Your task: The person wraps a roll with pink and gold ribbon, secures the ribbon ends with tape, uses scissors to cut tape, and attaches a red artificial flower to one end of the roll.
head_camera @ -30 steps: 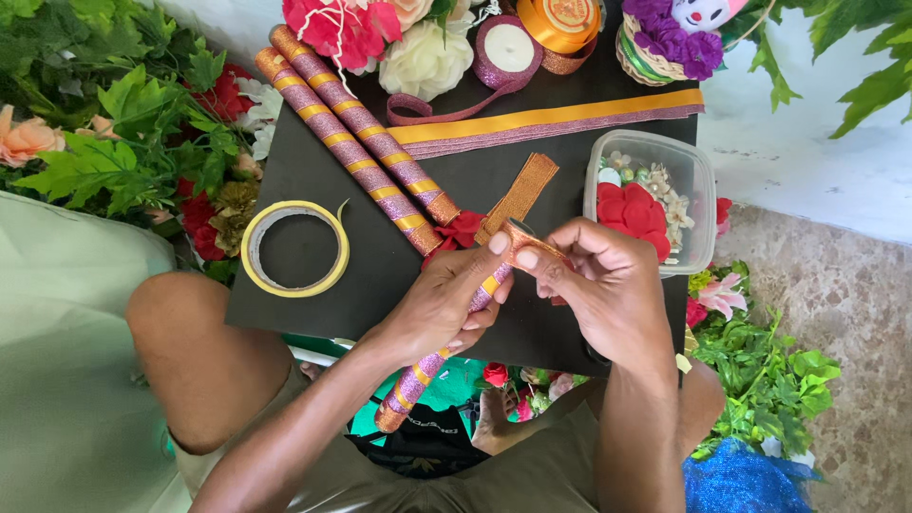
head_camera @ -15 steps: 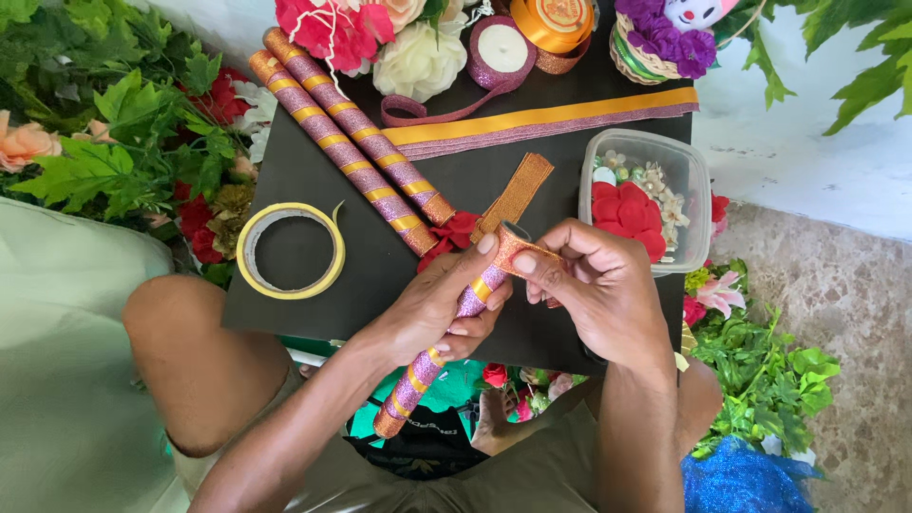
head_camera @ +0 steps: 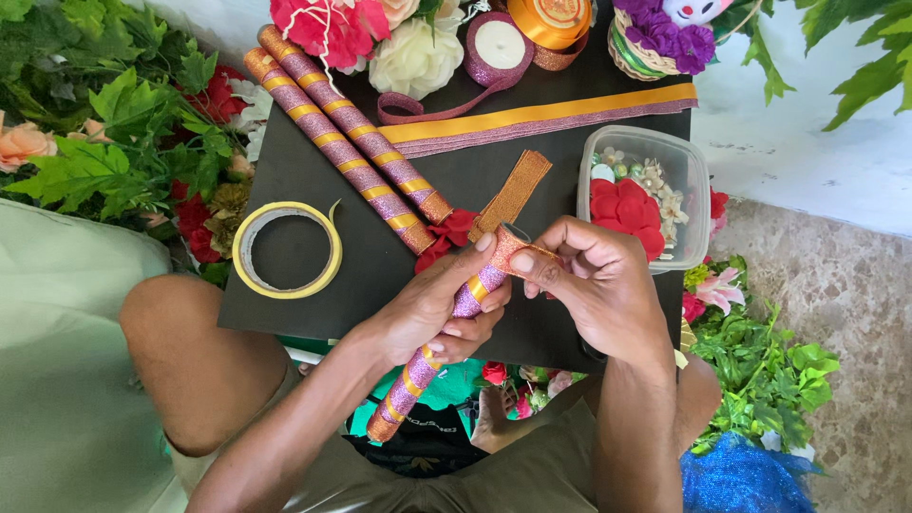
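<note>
My left hand (head_camera: pixel 432 309) grips a pink-and-gold stick (head_camera: pixel 446 328) over the board's (head_camera: pixel 313 304) near edge. My right hand (head_camera: pixel 594 285) pinches orange ribbon (head_camera: pixel 513 195) against its top end. Tape roll (head_camera: pixel 287 249) lies left.

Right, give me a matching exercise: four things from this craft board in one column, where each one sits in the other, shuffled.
Things:
1. tape ring
2. plastic tub
3. wrapped stick
4. two finished sticks

Places:
A. held in the left hand
B. lying side by side across the board, upper left
C. flat on the board's left side
D. at the board's right edge, holding a red flower

Pairs: 1-C, 2-D, 3-A, 4-B
</note>
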